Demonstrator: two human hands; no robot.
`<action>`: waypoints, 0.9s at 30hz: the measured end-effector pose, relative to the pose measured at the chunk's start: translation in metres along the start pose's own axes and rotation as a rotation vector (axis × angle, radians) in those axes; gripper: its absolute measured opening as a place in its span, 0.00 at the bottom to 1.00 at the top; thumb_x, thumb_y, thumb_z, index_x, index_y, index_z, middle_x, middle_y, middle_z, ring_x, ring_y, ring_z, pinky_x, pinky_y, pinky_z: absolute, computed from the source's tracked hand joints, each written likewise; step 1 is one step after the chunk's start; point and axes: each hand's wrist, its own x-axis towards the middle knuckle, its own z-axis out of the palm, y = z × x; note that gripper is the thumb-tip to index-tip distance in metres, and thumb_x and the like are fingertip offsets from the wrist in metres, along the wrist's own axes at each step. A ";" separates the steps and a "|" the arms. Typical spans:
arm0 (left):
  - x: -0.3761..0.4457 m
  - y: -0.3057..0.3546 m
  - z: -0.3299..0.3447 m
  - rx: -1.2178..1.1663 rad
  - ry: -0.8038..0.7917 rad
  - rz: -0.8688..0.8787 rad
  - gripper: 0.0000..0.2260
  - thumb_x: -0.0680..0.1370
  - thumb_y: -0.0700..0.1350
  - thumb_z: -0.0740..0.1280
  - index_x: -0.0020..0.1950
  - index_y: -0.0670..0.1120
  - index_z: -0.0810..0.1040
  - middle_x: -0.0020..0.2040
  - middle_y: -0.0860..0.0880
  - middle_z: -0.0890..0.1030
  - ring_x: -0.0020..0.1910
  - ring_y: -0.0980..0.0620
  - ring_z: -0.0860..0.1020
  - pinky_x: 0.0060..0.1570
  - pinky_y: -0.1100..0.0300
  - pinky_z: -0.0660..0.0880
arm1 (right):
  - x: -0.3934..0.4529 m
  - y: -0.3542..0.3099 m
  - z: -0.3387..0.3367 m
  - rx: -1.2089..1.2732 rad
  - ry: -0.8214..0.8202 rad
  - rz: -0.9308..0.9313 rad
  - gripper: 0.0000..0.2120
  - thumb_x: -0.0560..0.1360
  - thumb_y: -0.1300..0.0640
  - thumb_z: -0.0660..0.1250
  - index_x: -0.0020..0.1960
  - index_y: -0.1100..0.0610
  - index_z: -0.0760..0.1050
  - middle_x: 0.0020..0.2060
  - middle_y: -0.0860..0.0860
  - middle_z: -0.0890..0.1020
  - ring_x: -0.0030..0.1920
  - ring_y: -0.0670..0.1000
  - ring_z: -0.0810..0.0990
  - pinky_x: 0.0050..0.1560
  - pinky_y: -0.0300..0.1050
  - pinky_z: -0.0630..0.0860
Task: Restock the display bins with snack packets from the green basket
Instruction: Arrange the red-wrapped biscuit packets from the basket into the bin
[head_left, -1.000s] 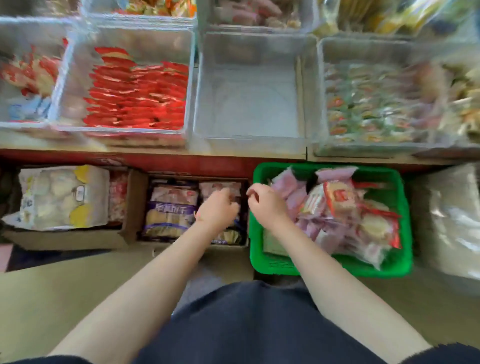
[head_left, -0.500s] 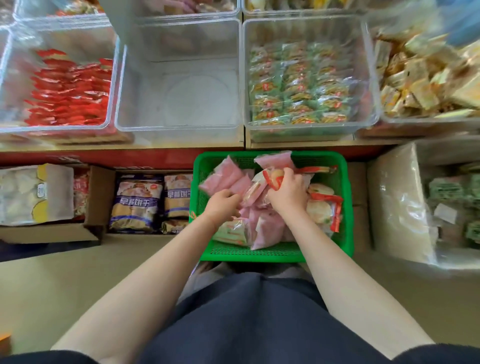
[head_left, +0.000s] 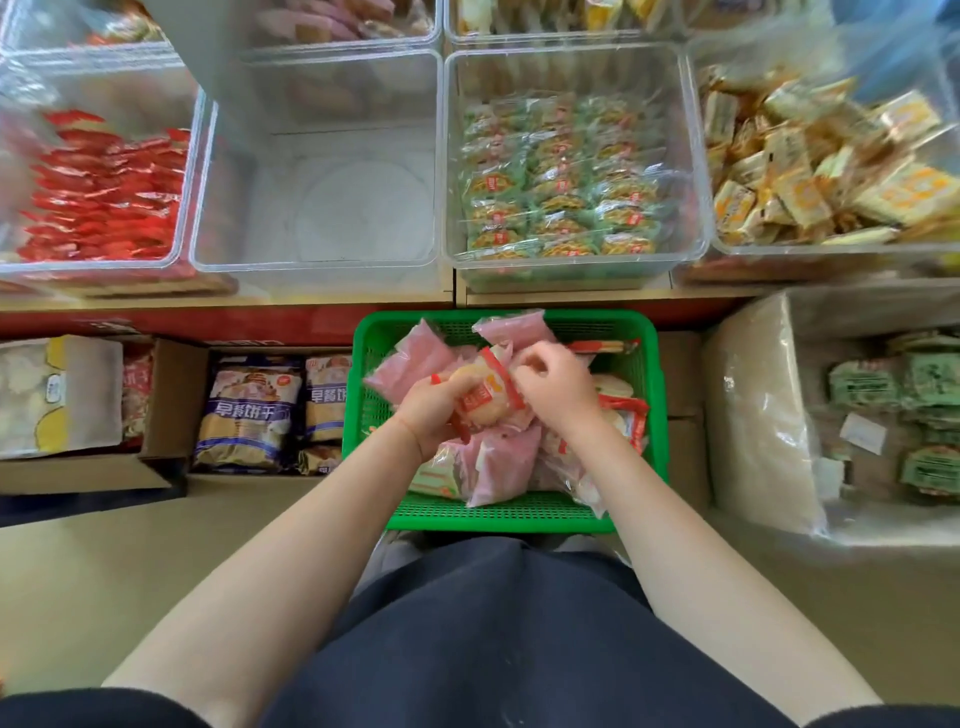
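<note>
Both hands, left hand (head_left: 431, 410) and right hand (head_left: 553, 387), are curled around a red-edged snack packet (head_left: 480, 400) held above the green basket (head_left: 498, 512); picking is underway, and a lift toward the empty bin (head_left: 322, 208) is called for next.

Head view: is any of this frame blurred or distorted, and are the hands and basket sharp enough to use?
Head view: wide-angle bending curves the shelf edge and the clear bins; the far corners smear, worst at the upper right over the yellow packets; the left hand, right hand and green basket are reasonably sharp; lighting is soft and even, with no harsh glare.
</note>
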 end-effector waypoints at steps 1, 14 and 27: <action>-0.001 -0.001 0.003 0.033 -0.015 -0.003 0.09 0.77 0.43 0.70 0.54 0.40 0.77 0.47 0.41 0.82 0.38 0.46 0.81 0.33 0.56 0.76 | 0.005 0.013 -0.007 -0.123 0.117 0.040 0.07 0.73 0.56 0.63 0.48 0.54 0.77 0.50 0.52 0.79 0.53 0.55 0.76 0.57 0.55 0.75; -0.005 -0.004 0.013 0.136 -0.048 -0.031 0.17 0.80 0.51 0.66 0.63 0.41 0.76 0.49 0.44 0.83 0.46 0.47 0.81 0.42 0.52 0.81 | 0.007 0.083 -0.018 -0.703 0.045 0.217 0.21 0.76 0.61 0.64 0.68 0.54 0.70 0.67 0.57 0.70 0.68 0.59 0.66 0.65 0.55 0.66; -0.020 0.002 0.012 0.108 -0.159 -0.036 0.13 0.84 0.49 0.60 0.69 0.53 0.73 0.58 0.43 0.79 0.53 0.44 0.79 0.45 0.44 0.81 | 0.020 0.089 -0.021 -0.482 -0.021 0.405 0.22 0.77 0.49 0.65 0.70 0.52 0.69 0.63 0.59 0.71 0.62 0.62 0.73 0.63 0.56 0.69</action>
